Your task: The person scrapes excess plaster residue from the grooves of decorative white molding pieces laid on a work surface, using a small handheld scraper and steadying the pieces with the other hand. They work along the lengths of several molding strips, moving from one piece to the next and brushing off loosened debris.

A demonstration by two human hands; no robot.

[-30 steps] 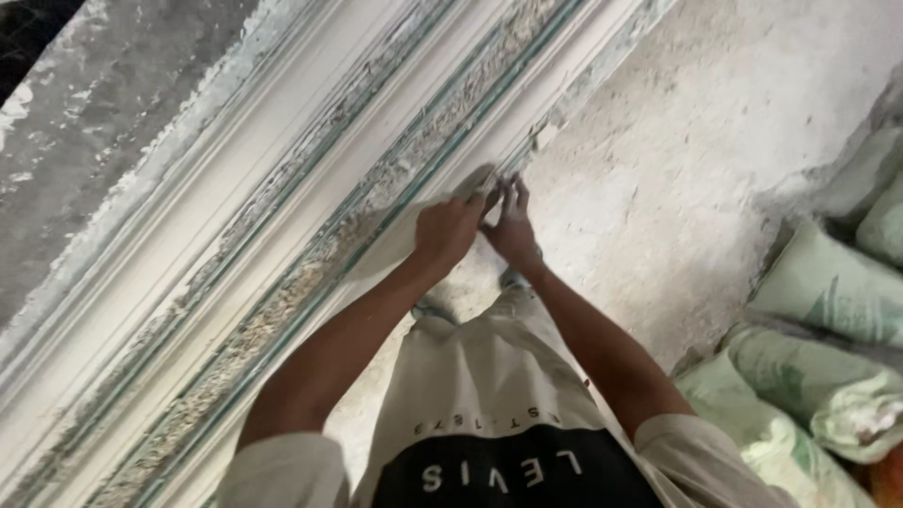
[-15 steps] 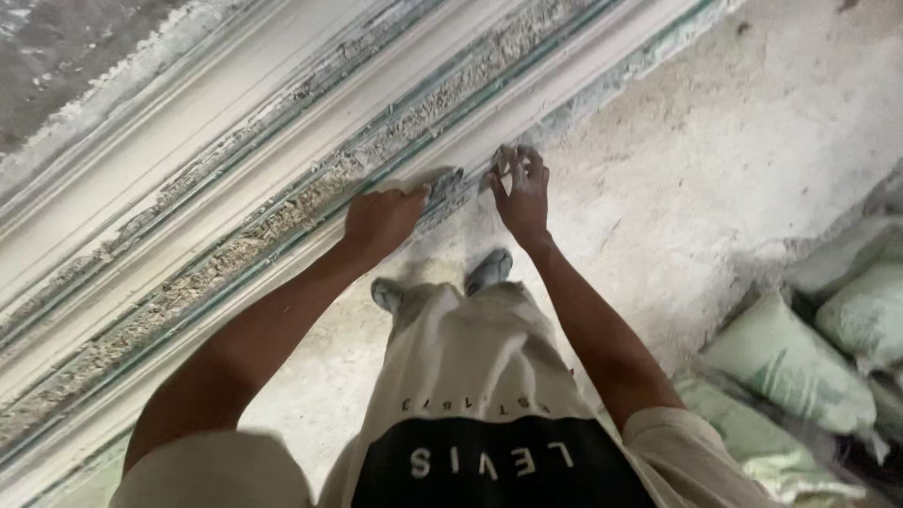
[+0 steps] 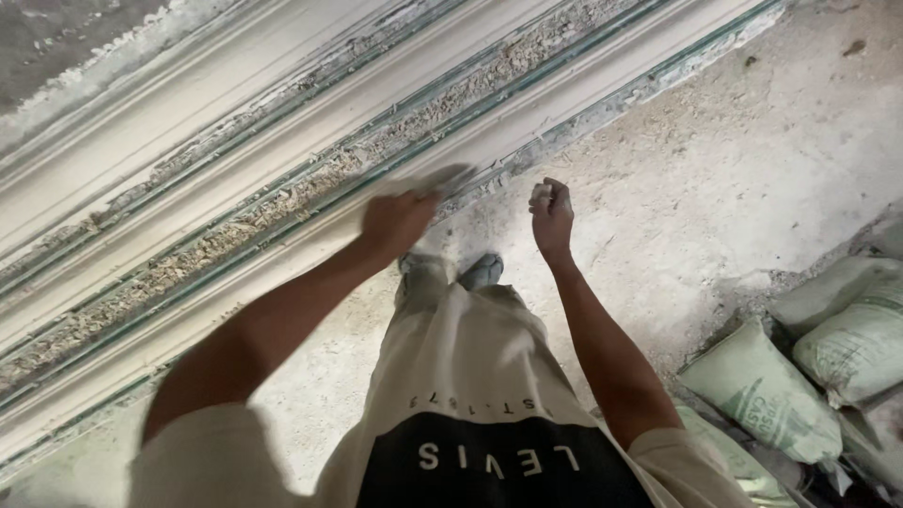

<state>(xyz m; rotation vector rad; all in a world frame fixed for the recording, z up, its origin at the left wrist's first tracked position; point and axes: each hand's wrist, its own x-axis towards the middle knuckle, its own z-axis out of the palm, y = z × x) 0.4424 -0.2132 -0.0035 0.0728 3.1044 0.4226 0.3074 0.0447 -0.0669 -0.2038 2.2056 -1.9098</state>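
Dusty floor, pale green sacks right.

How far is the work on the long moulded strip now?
Done: the pale ridges of the long white plaster moulding look smooth. In hand: the left hand rubs a blurred flat tool along it; the right hand grips a small pale lump. Left: rough crumbly grooves.

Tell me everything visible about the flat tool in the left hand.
The flat tool is a thin, pale grey blade, motion-blurred, so its edges and handle cannot be made out. The left hand grips its near end; the far end lies low against the white moulded strip running diagonally across the floor. It appears coated in the same pale plaster-like dust. The right hand is apart from it, closed on a small pale lump.
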